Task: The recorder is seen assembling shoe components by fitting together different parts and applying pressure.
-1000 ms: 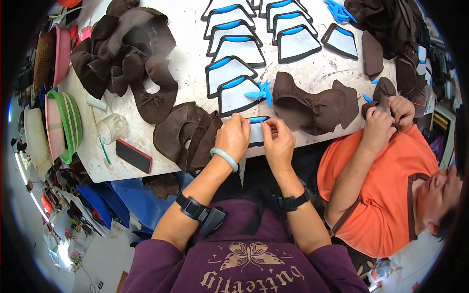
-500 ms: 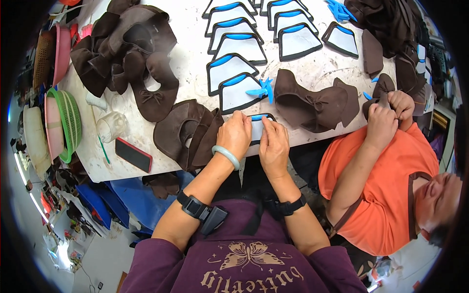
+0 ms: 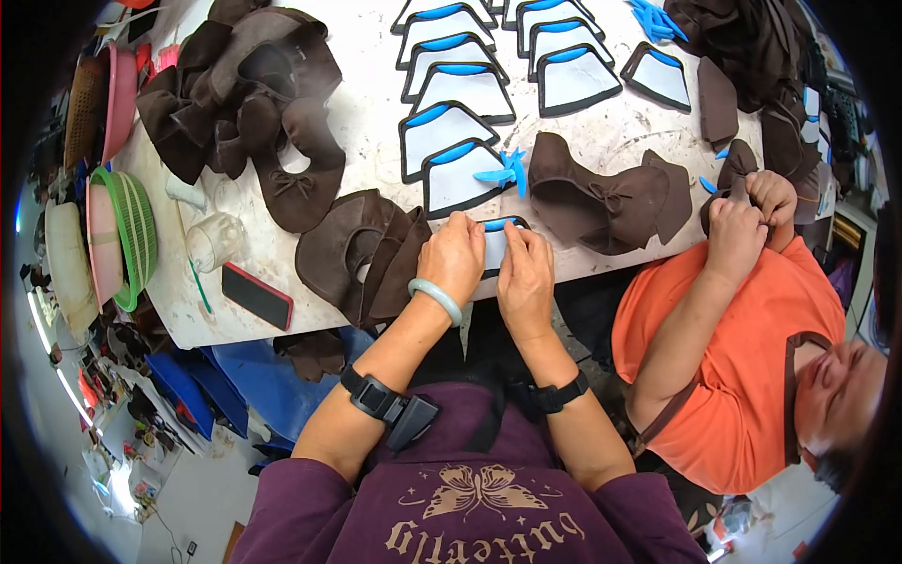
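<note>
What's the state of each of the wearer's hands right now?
Left hand: closed on the left side of the dark-edged white panel.
Right hand: fingers bent at the panel's blue strip; grip cannot be told.

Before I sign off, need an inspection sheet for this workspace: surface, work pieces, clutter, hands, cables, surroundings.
Surface: white table, dark marks and smudges.
Work pieces: one dark-edged pale panel with a blue strip, at the near table edge; similar panels in two overlapping columns beyond; loose blue strips by the nearest.
Clutter: brown fabric pieces, clear jar, green stick, phone, all left.
Hands: left hand grips the panel's left side; right hand has fingers over its top edge, grip unclear.
Cables: thin cable on the floor, lower left.
Surroundings: green basket left; person in orange right, handling brown fabric.
</note>
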Tool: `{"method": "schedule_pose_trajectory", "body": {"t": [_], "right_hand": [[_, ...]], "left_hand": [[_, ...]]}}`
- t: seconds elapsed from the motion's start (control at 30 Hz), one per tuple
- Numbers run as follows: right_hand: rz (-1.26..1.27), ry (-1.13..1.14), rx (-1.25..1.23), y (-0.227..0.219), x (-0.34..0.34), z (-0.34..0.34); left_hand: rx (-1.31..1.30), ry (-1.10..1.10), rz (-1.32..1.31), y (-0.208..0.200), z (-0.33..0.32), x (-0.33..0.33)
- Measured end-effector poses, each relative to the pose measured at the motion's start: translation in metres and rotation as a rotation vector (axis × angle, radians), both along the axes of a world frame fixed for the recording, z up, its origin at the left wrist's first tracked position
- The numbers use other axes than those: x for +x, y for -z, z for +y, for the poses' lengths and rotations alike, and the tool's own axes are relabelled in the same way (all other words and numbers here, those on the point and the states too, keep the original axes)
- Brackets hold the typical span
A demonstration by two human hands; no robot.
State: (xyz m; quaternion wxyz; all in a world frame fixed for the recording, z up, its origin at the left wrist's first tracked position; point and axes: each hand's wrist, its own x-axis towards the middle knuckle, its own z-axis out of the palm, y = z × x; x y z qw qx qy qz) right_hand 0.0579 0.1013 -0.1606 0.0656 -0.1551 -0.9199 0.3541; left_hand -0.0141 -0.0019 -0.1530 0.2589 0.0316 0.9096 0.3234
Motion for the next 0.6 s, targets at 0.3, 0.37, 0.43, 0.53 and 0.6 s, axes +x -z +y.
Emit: {"method": "schedule_pose_trajectory", "body": {"t": [0.3,0.37,0.43,0.53,0.6], "right_hand": [[0.004,-0.037,0.010,0.0043,0.0032,0.0010],[0.013,-0.042,0.012,0.0045,0.0035,0.0004],[0.024,-0.018,0.029,0.0021,0.0023,-0.0001],[0.030,-0.009,0.023,0.0029,0.0038,-0.0013],[0.022,-0.007,0.018,0.0026,0.0034,-0.0023]], "left_hand": [[0.019,-0.031,0.050,0.0021,0.0005,0.0016],[0.020,-0.028,0.051,0.0020,0.0001,0.0016],[0.020,-0.023,0.055,0.0029,0.0005,0.0017],[0.020,-0.012,0.064,0.0039,0.0006,0.0018],[0.022,-0.006,0.068,0.0047,0.0002,0.0021]]}}
